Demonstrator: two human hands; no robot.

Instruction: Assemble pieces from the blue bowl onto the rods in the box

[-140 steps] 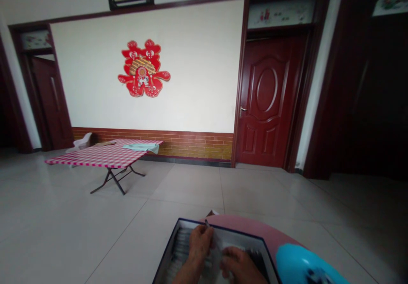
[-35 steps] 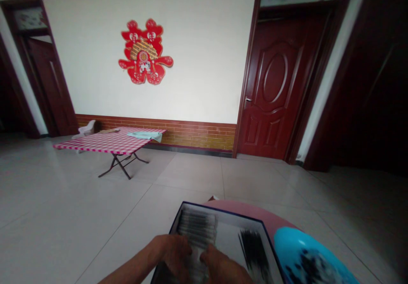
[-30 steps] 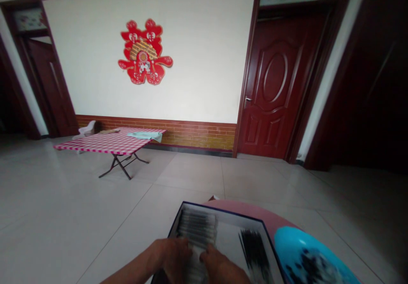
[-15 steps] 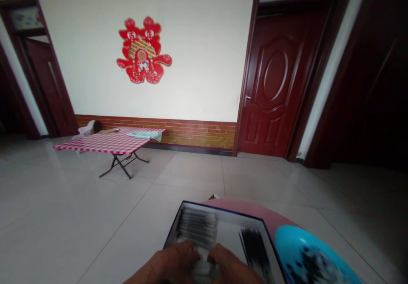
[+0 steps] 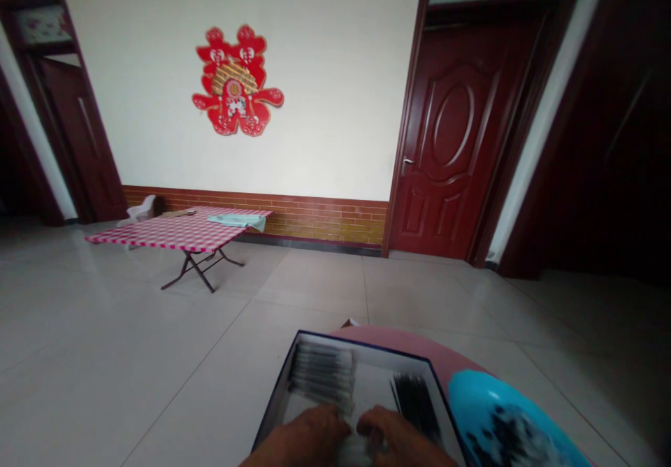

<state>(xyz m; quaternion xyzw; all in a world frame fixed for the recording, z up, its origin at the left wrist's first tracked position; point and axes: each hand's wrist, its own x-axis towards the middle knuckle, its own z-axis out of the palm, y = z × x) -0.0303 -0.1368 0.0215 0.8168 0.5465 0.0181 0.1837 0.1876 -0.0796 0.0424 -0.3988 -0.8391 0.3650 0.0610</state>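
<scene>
A shallow white-lined box [image 5: 365, 345] with a dark blue rim stands in front of me. In its left part lies a row of slender, clear-bodied pens [image 5: 322, 372], blurred, with dark ends or cores. Thin black sticks, like pen refills [image 5: 419, 407], lie bundled at the right side. My left hand [image 5: 309, 435] is over the near part of the box, fingers curled against pale, clear pens [image 5: 354, 451]. Facing it, my right hand [image 5: 401, 439] has its fingers bent round the other end of them. The hands hide much of these pens.
The box rests on a round pink tabletop [image 5: 414, 341]. To its right a blue basin [image 5: 482, 391] holds small black and clear pieces. Farther off stand a folding table with a checked cloth [image 5: 172, 233], a pale chair [image 5: 141, 210] and a closed red door [image 5: 451, 131].
Both my hands have shifted a little to the right and slightly nearer to me within the box. The row of pens stays in its place.
</scene>
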